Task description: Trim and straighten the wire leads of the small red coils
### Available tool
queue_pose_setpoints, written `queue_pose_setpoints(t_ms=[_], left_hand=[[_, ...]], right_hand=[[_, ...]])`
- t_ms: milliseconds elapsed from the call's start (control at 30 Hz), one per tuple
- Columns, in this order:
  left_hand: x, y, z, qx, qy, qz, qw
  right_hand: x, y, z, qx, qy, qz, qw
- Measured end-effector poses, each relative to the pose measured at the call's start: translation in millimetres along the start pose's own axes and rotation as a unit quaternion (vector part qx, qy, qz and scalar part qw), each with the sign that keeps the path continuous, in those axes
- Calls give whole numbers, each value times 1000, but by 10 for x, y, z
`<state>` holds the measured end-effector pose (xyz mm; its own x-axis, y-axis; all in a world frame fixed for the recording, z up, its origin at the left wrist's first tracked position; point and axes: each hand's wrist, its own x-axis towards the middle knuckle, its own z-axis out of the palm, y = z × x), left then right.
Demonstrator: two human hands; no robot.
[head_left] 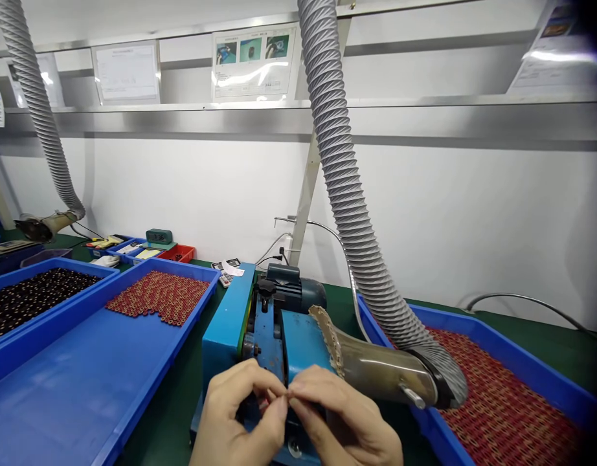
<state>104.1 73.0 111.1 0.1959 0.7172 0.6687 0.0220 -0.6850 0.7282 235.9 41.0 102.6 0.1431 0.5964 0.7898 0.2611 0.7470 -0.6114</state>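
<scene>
My left hand (245,411) and my right hand (344,414) meet at the fingertips in front of a blue motor-driven bench machine (264,336). Both pinch with thumb and forefinger. A bit of red (264,405) shows inside the curl of my left fingers; it looks like part of a small piece, mostly hidden. Whatever lies between the touching fingertips is too small to make out. Behind my right hand, a metal suction nozzle (386,369) sits against the machine's side, joined to a grey ribbed hose (342,175).
To the left, a blue tray (89,369) holds red ring-like pieces (162,294) at its far end. Beyond it stands another tray with black pieces (36,298). A right-hand tray (502,340) contains many red pieces. Small bins (182,252) and a clock-like box (158,236) stand behind.
</scene>
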Motion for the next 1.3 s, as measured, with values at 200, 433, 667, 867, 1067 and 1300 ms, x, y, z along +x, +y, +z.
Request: queue_pose_setpoints(t_ms=[200, 433, 667, 867, 1067, 1300], left_hand=[[14, -25, -20, -36, -47, -8, 998], [-12, -122, 66, 206, 18, 231, 951], [-13, -68, 33, 131, 17, 117, 984], [5, -38, -24, 18, -24, 24, 999], [-5, -106, 47, 153, -5, 167, 974], [-24, -104, 58, 172, 34, 191, 966]], right_hand=[[42, 37, -98, -21, -60, -25, 998], [-14, -30, 15, -28, -15, 138, 990], [-10, -39, -9, 109, 17, 196, 974], [34, -10, -51, 28, -46, 40, 998], [-14, 6, -11, -74, -22, 50, 996], [14, -68, -13, 210, -20, 301, 930]])
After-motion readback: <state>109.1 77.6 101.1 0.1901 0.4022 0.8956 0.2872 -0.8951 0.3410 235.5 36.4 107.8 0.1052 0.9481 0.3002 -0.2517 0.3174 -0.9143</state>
